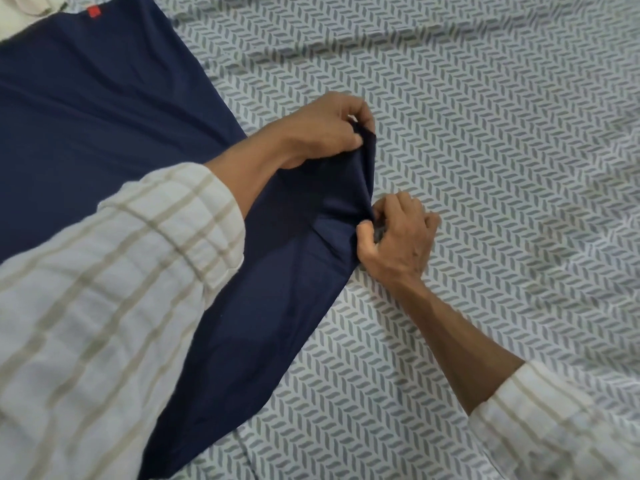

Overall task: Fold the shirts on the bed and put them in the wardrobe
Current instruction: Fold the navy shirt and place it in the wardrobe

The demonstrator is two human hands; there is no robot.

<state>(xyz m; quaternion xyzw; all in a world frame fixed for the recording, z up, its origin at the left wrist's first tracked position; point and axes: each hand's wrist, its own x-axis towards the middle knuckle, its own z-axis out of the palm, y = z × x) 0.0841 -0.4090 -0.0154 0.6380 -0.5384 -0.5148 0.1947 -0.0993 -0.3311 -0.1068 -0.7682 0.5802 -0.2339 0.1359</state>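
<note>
Both hands, left hand point(329, 129) and right hand point(394, 237), pinch the navy shirt point(104, 116) by its sleeve edge (red tag showing); open patterned bedsheet point(502, 133) lies rightward.

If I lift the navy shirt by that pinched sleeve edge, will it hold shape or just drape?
Most likely drape: the navy shirt already bunches into soft folds where the left hand and right hand pinch it. It looks thin and light, lying flat on the bedsheet with few creases. It will probably slide easily and trail.

Both hands point(325, 129) point(398, 237) in pinching grips
</note>
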